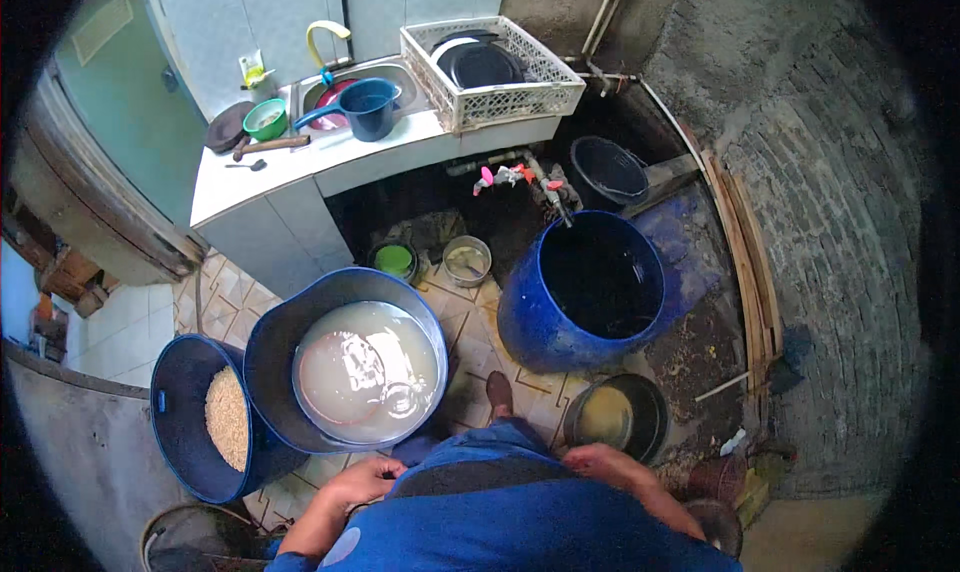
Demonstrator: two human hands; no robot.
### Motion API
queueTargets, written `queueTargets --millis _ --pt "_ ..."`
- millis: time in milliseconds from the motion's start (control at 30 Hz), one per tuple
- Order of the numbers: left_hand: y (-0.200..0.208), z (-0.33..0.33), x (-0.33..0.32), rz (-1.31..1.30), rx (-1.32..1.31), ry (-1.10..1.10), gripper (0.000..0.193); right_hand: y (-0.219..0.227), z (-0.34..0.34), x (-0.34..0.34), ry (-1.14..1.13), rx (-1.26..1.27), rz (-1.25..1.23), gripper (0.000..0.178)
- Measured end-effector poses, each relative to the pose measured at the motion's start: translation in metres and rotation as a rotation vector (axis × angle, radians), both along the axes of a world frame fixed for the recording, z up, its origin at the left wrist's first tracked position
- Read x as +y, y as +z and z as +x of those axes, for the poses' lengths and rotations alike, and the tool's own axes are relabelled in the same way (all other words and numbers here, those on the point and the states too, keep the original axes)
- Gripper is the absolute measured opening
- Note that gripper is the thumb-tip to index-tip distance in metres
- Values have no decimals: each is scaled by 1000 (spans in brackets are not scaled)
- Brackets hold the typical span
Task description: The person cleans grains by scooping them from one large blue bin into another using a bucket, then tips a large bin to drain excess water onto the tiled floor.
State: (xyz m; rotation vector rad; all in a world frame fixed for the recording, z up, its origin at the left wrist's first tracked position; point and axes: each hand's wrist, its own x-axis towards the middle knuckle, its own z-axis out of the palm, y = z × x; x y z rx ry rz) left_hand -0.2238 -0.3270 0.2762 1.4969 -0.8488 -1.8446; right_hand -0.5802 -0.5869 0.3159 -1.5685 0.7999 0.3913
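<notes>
My left hand (365, 482) is at my left thigh beside the blue clothing, its fingers curled together. Whether it pinches the cloth is hidden. On the other side my right hand (604, 463) rests by my right thigh, its fingertips mostly out of sight. Just ahead of the left hand stands a large blue tub (262, 322) holding cloudy whitish water (370, 367). A second blue bucket (180, 442) on its left contains pale yellowish grains or beans (230, 419). Nearest my right hand is a dark round basin (650, 419) with some murky liquid.
A blue drum (530, 322) of dark water stands under taps (520, 175). Behind, a counter (235, 187) bears a sink, a blue dipper (370, 110) and a white crate (520, 102) of dishes. Small bowls (466, 262) sit on the tiled floor; planks (740, 262) line the right wall.
</notes>
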Motion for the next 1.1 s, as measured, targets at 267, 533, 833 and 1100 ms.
queueTargets --millis 267,533,833,1100 --pt "-10 -21 -53 -25 -211 69 11 -41 7 -75 323 -166 -342 13" --pt "-10 -51 -114 75 -505 128 14 -78 -18 -133 290 -242 -512 13" --pt "3 -67 -143 85 -308 425 16 -73 9 -258 -356 -313 -251 12" --pt "30 -70 -166 266 -423 720 32 -113 107 -491 -1125 -312 -689 74"
